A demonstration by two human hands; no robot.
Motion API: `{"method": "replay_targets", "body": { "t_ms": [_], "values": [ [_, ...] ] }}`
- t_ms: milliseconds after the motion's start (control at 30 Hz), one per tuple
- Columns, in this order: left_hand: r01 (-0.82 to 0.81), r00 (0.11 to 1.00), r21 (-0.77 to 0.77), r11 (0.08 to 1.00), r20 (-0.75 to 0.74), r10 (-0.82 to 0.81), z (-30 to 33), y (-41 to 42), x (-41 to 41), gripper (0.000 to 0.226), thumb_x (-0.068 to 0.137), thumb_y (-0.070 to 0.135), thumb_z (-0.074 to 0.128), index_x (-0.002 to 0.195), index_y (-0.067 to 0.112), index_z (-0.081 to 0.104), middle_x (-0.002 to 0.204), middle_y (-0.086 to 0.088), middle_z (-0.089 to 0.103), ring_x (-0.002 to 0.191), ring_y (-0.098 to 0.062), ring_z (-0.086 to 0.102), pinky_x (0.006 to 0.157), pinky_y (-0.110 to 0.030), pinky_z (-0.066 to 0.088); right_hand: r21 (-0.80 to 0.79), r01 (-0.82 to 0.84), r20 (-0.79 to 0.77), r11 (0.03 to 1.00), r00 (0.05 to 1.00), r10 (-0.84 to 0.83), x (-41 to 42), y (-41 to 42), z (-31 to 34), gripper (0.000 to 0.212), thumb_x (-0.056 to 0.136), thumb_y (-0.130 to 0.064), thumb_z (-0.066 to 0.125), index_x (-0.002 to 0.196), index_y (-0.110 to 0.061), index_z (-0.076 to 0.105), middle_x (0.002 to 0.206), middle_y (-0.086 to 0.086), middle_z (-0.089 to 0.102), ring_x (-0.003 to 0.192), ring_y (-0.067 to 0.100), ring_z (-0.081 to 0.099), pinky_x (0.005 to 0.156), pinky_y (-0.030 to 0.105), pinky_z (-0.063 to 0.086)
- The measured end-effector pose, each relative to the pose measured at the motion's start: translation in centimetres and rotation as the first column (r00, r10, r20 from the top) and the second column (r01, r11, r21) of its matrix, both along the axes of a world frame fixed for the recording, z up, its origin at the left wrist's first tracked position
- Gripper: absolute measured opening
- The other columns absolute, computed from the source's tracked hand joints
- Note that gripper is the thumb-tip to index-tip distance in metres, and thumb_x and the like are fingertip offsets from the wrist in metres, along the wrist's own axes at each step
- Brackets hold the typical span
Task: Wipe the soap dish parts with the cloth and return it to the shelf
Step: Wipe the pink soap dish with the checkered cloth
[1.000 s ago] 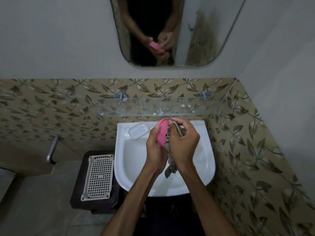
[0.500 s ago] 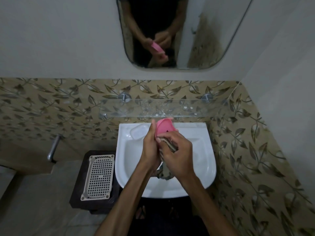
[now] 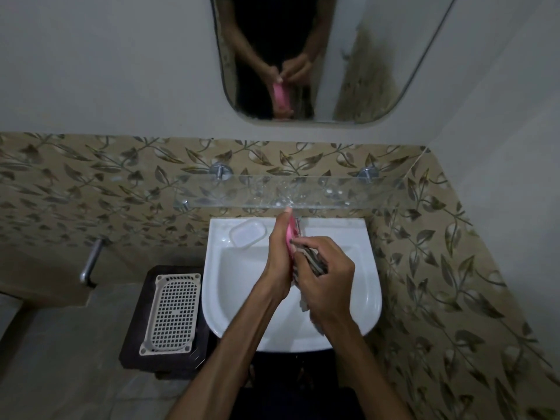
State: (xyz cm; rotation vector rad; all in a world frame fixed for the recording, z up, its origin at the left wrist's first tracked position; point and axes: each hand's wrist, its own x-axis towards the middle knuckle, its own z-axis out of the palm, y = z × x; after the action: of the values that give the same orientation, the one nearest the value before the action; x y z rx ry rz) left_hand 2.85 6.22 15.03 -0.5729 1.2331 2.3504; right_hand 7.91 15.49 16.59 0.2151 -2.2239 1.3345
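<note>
Head view: over the sink, my left hand clamps the pink soap dish part edge-on, right hand fingers bunching the soft cloth against it — light, stiff, probably slippery, so I'd grip its rims.

Dim bathroom corner. Plain grey-white painted walls up top, beige leaf-print tile band below, wrapping onto right wall. Rounded frameless mirror far centre. White ceramic basin centre. Dark brown stool left w/ cream plastic grid tray. Grey floor near left; chrome pipe on left wall.
</note>
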Motion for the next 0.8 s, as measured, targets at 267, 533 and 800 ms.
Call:
{"method": "replay_targets", "body": {
  "t_ms": [267, 533, 800],
  "values": [
    [0.122, 0.988, -0.050, 0.991, 0.098, -0.116, 0.5, -1.0, -0.6, 0.078, 0.090, 0.075, 0.055, 0.112, 0.003, 0.076, 0.057, -0.003, 0.068, 0.050, -0.017, 0.069, 0.047, -0.020, 0.051, 0.102, -0.093, 0.020, 0.990, 0.996, 0.091, -1.2, 1.1, -0.3, 0.026, 0.085, 0.010, 0.075, 0.106, -0.006, 0.081, 0.100, 0.008, 0.077, 0.092, 0.013, 0.071, 0.085, 0.022, 0.058],
    [0.127, 0.992, -0.038, 0.991, -0.006, -0.127, 0.3, -1.4, -0.3, 0.050, 0.099, 0.061, 0.058, 0.107, 0.014, 0.073, 0.086, -0.013, 0.079, 0.075, -0.025, 0.079, 0.061, -0.030, 0.061, -0.008, -0.162, 0.139, 0.987, 0.977, 0.162, -1.8, 1.2, 0.0, 0.015, 0.089, -0.002, 0.079, 0.100, -0.011, 0.082, 0.092, 0.003, 0.077, 0.085, 0.014, 0.074, 0.076, 0.040, 0.062],
    [-0.077, 0.996, -0.319, 0.945, -0.057, 0.062, -0.6, -1.2, -1.3, 0.067, 0.084, 0.069, 0.072, 0.111, 0.007, 0.067, 0.080, -0.020, 0.063, 0.057, -0.021, 0.068, 0.049, -0.027, 0.052, 0.013, -0.112, 0.132, 0.994, 0.985, 0.109, -2.6, 1.2, -0.4, 0.017, 0.088, 0.001, 0.078, 0.100, -0.011, 0.082, 0.088, 0.003, 0.074, 0.080, 0.015, 0.070, 0.071, 0.038, 0.059]
  ]
}}
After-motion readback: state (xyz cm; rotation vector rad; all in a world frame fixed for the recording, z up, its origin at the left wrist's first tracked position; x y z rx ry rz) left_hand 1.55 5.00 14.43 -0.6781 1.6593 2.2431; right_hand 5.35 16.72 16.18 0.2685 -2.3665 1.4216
